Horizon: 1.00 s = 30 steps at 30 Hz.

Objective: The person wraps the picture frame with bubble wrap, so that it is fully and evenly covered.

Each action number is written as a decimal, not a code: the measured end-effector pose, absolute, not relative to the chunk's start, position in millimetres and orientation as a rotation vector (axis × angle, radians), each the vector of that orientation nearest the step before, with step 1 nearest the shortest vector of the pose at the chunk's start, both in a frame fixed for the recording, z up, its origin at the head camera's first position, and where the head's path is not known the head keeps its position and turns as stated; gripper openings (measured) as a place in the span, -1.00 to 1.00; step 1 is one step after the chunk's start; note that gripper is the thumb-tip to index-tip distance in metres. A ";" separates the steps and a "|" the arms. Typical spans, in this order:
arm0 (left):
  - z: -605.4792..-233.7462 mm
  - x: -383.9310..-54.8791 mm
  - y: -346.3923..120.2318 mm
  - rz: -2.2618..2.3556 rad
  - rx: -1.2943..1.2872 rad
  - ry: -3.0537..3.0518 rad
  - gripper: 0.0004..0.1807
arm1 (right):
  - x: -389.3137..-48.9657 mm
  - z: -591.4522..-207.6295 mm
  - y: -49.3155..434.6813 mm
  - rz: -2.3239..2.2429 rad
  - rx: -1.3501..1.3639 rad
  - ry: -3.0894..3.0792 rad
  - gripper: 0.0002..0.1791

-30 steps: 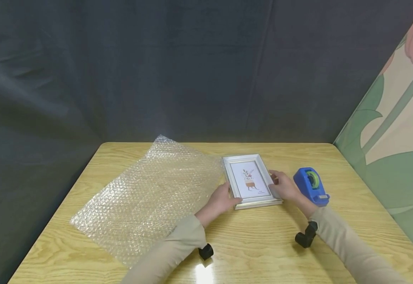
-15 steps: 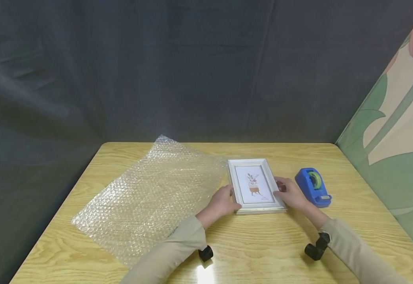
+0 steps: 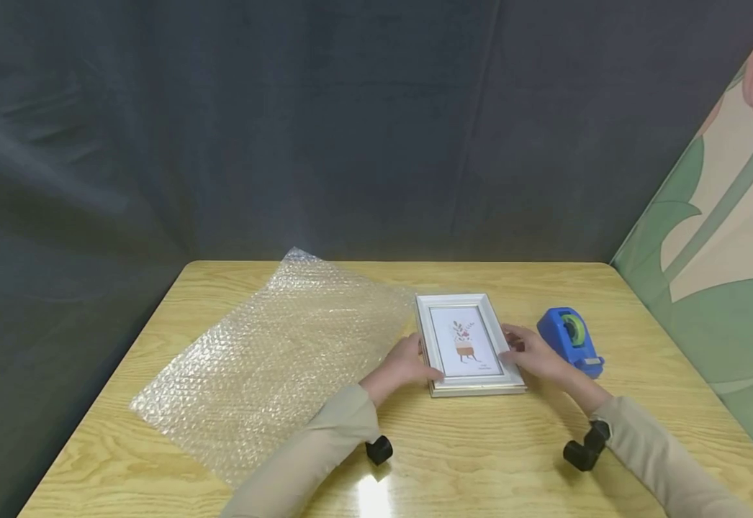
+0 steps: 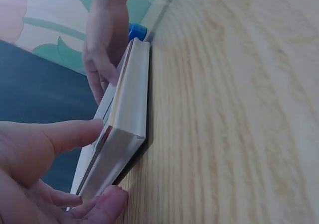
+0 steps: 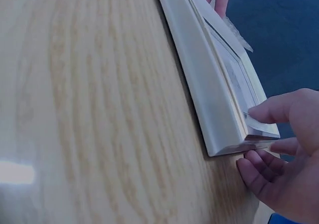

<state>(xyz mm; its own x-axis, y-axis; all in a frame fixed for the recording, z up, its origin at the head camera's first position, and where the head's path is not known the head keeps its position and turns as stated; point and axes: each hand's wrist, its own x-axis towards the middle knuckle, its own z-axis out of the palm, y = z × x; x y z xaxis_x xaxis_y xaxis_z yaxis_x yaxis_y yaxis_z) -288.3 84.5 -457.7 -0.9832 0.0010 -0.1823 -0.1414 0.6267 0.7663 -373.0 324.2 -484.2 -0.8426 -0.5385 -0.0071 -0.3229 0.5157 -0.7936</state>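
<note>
nearest me, two beige sleeves reached over the wooden table (image 3: 480, 460). the left hand (image 3: 405, 365) pinched the picture frame (image 3: 467, 344) at its left edge, thumb on the face and fingers curled under; the right hand (image 3: 532, 352) gripped the right edge the same way. the frame sat between them, its near end low at the tabletop, the far end seemingly raised a little. its long axis ran away from the person, so each hand held a long side, neither nearer than the other. left of it lay bubble wrap (image 3: 273, 360), just beside the frame; right of the right hand stood a blue tape dispenser (image 3: 569, 338).
</note>
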 end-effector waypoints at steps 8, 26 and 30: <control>-456.4 -291.0 93.4 1.618 -0.280 2.535 -0.24 | -376.0 -482.3 326.5 -1.259 -0.620 2.409 -0.27; -436.9 -291.0 91.9 1.828 -0.210 2.486 -0.08 | -361.8 -455.8 342.5 -1.440 -0.590 2.350 -0.20; -431.7 -289.5 83.4 1.838 -0.211 2.477 -0.04 | -360.7 -450.9 338.5 -1.509 -0.626 2.303 -0.20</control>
